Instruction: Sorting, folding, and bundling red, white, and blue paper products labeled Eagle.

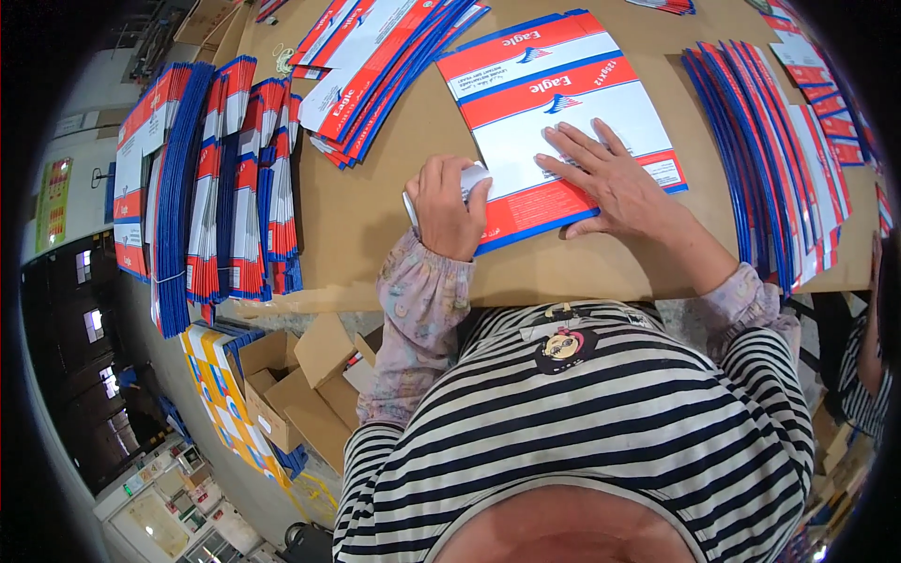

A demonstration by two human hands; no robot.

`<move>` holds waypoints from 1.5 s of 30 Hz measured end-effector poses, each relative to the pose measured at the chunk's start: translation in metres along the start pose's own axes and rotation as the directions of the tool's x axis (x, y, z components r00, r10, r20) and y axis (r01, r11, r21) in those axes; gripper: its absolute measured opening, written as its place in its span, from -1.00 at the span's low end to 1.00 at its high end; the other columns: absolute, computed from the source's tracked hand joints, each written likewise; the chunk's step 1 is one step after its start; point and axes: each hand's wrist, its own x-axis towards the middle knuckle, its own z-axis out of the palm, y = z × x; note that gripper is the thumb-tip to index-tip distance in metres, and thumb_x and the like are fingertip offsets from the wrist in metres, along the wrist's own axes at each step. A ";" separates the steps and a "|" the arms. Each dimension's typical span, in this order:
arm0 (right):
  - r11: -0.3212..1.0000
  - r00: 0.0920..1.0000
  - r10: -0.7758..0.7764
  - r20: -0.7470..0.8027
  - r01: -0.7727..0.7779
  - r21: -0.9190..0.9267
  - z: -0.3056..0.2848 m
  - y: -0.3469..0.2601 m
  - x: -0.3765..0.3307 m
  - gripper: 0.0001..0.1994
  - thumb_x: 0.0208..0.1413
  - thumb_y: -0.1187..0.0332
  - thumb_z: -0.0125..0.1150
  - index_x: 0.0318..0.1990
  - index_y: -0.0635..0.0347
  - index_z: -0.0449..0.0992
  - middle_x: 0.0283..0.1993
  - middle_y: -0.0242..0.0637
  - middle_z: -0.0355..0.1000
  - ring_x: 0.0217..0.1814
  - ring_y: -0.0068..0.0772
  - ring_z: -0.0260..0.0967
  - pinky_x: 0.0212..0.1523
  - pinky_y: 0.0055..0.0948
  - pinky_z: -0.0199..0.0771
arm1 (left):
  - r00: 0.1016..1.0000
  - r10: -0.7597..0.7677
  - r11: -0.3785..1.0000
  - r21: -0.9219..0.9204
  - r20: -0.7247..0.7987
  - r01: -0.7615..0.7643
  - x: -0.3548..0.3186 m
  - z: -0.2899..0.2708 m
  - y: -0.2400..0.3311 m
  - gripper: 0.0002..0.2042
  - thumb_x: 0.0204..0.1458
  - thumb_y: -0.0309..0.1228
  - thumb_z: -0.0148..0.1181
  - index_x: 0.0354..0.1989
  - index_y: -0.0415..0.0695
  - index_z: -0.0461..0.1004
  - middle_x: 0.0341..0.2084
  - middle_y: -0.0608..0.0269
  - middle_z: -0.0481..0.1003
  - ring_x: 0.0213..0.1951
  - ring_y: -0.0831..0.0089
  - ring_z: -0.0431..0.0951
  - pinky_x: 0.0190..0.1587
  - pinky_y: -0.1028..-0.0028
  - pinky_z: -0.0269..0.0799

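Note:
A flat red, white and blue printed carton lies on the brown table in front of me, slightly tilted. My left hand is at its near left edge, fingers curled round a small white object. Most of that object is hidden in the fist, so its exact kind does not show. Spread flat on the carton's right half, my right hand has its fingers apart and the thumb near the blue near edge.
Fanned flat cartons lie beyond my left hand. Bundled carton stacks stand at the table's left edge, and another row stands on the right. Below the table on the left are open brown boxes. Another person's arm shows at far right.

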 end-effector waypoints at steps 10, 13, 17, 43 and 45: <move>0.991 0.997 -0.078 -0.022 0.080 0.108 -0.002 0.001 -0.012 -0.18 -0.16 0.03 0.29 0.28 0.11 0.10 0.34 -0.07 0.01 0.42 -0.17 -0.11 0.37 0.02 -0.17 | 0.995 0.077 0.955 -0.293 0.065 -0.054 0.020 -0.020 -0.005 -0.92 -0.10 -0.56 0.14 -0.42 -0.26 0.41 -0.50 0.01 0.40 -0.40 0.08 0.42 -0.33 0.28 0.30; 0.990 0.988 -0.134 -0.071 0.136 0.026 -0.019 -0.002 -0.016 -0.35 -0.01 0.19 0.15 0.26 0.11 0.13 0.33 -0.13 0.05 0.41 -0.20 -0.06 0.36 0.03 -0.14 | 0.990 -0.002 0.944 -0.327 0.142 0.049 0.027 -0.051 0.013 -0.96 -0.06 -0.62 0.13 -0.43 -0.28 0.41 -0.53 0.07 0.37 -0.41 0.21 0.43 -0.32 0.39 0.34; 0.968 0.957 -0.230 -0.175 0.207 -0.140 -0.071 -0.006 -0.025 -0.51 0.11 0.32 -0.08 0.23 0.08 0.16 0.32 -0.22 0.09 0.40 -0.26 -0.03 0.35 0.02 -0.12 | 0.993 0.003 0.917 -0.396 0.120 0.045 0.038 -0.079 0.024 -0.95 -0.04 -0.61 0.12 -0.39 -0.28 0.43 -0.49 0.14 0.38 -0.41 0.35 0.44 -0.31 0.48 0.34; 0.957 0.952 0.290 -0.098 -0.287 0.037 -0.078 0.058 -0.049 -0.22 -0.08 -0.01 0.25 0.28 0.11 0.12 0.36 -0.06 -0.02 0.41 0.00 -0.12 0.34 0.05 -0.17 | 0.933 0.181 0.983 -0.088 0.310 -0.161 -0.006 -0.022 -0.011 0.12 -0.69 0.07 0.51 0.15 -0.28 0.15 0.04 -0.08 0.20 0.09 -0.02 0.19 0.16 0.01 0.01; 0.979 0.994 0.105 0.043 -0.111 0.169 -0.063 0.023 -0.019 -0.07 -0.17 -0.21 0.19 0.32 0.07 0.03 0.39 -0.02 -0.09 0.43 0.02 -0.17 0.33 0.13 -0.24 | 0.919 0.163 0.986 -0.078 0.359 -0.145 -0.002 -0.017 -0.013 0.16 -0.68 0.07 0.51 0.22 -0.22 0.12 0.09 -0.08 0.17 0.11 -0.04 0.16 0.16 0.07 0.05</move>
